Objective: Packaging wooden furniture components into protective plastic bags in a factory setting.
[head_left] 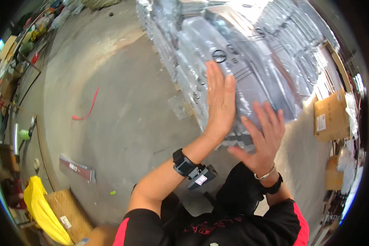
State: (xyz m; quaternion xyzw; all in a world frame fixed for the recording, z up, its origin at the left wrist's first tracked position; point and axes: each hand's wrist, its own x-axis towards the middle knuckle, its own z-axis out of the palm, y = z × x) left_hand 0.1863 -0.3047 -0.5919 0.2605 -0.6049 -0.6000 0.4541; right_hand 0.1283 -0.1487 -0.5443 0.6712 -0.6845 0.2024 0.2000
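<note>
A tall stack of clear plastic-wrapped grey packages [250, 49] stands in front of me on the concrete floor. My left hand [219, 98] lies flat, fingers together, against the near side of the nearest wrapped package [254, 82]. My right hand [263, 135] is spread open, fingers apart, at the lower edge of that same package; whether it touches the wrap I cannot tell. Neither hand grips anything. A black strap with a small device [192, 170] sits on my left wrist, and a bangle [265, 175] and black band on my right.
A red strap [88, 107] lies on the grey floor to the left. A flat dark packet [77, 168] lies nearer. Yellow cloth [43, 209] drapes over a cardboard box [69, 211] at lower left. More cardboard boxes [331, 117] stand at the right, clutter along the left wall.
</note>
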